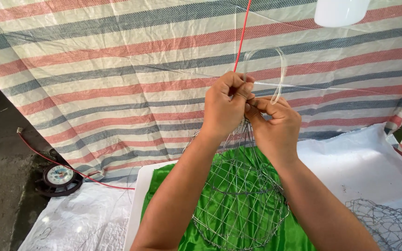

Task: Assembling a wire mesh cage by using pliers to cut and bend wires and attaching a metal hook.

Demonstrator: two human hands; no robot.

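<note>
A rounded wire mesh frame (240,204) is held up above the green satin cloth (173,186) that is spread over the middle of the white table (138,200). Its top is gripped by both hands. The left hand (226,109) is clenched around the wire at the frame's crown, thumb pressed to forefinger, just where a red cord (242,37) comes down from above. The right hand (275,123) is closed beside it, touching it, with a wire strand pinched in its fingertips. A clear plastic loop (280,69) is seen behind the hands. A second wire mesh piece (387,225) lies near the table's right edge.
</note>
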